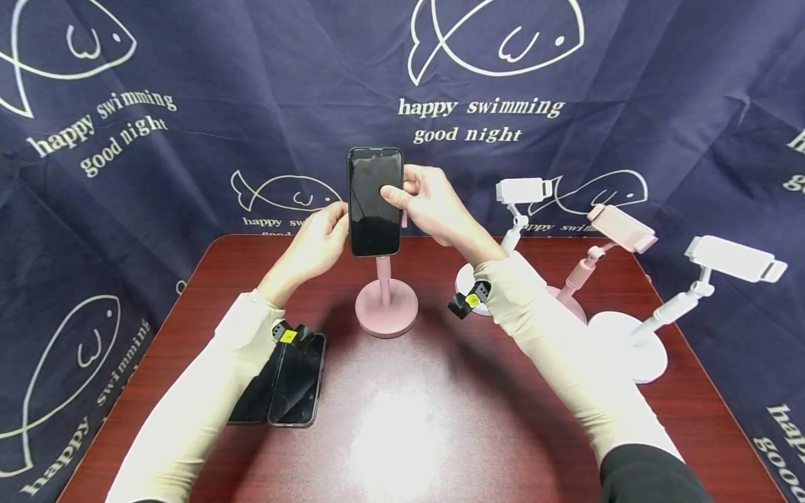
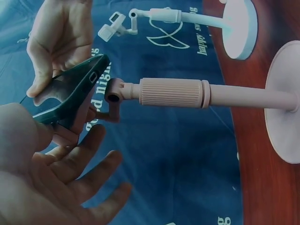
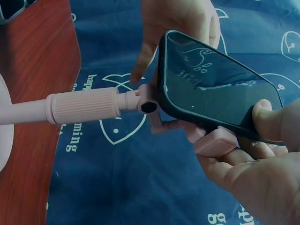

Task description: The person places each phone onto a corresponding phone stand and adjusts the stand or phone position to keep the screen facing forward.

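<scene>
A black-cased phone stands upright in front of the clamp of a pink phone stand, its dark screen towards me. My right hand pinches the phone's right side, thumb on the screen and fingers behind. In the right wrist view, a pink clamp end sticks out below the phone's edge, beside those fingers. My left hand is at the phone's left edge. The left wrist view shows its thumb and index finger about the pink clamp end, other fingers spread. The phone hides most of the clamp.
Two dark phones lie side by side at the left of the table, the nearer one partly under my left wrist. To the right stand a white phone stand, another pink stand and a larger-looking white stand. A patterned blue curtain hangs behind.
</scene>
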The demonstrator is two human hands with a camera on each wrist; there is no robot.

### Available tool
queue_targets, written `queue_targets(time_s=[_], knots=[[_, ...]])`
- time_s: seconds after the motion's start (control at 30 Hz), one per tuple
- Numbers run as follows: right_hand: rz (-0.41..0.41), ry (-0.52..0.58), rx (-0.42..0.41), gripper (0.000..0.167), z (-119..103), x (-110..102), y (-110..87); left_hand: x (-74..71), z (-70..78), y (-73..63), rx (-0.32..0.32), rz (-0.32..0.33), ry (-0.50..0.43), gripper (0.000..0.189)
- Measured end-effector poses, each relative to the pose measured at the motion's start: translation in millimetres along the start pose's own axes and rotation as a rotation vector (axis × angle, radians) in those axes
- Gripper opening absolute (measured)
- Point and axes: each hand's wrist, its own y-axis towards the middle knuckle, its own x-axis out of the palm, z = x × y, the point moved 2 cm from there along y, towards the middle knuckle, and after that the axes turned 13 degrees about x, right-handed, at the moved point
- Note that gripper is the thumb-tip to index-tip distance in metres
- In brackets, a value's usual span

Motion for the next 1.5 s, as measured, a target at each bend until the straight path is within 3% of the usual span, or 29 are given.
queue_targets(time_s=[0.33, 0.53, 0.73, 1.0, 1.13, 1.5], knots=[[0.024, -0.039, 0.014, 0.013, -3.1, -3.2, 0.0, 2.0, -0.2, 1.8, -0.017, 0.015, -0.081, 0.029], [-0.007, -0.053, 0.031, 0.013, -3.1, -5.3, -0.7, 2.4, -4.9, 2.5, 0.027, -0.042, -0.216, 0.032], [-0.030, -0.023, 0.024, 0.012, -2.9, -4.2, -4.6, -6.4, -3.5, 4.1, 0.116, -0.092, -0.110, 0.037], [-0.023, -0.074, 0.006, 0.013, -5.2, -4.3, -5.4, -16.7, 4.4, 7.6, 0.195, -0.152, -0.018, 0.024], [-0.010, -0.097, 0.014, 0.012, -5.5, -4.1, -4.8, -16.7, 6.3, 5.8, 0.228, -0.144, 0.037, 0.026], [0.014, -0.134, 0.059, 0.015, -6.7, -5.8, -6.6, -16.2, 6.8, 1.8, 0.223, -0.130, 0.042, 0.034]])
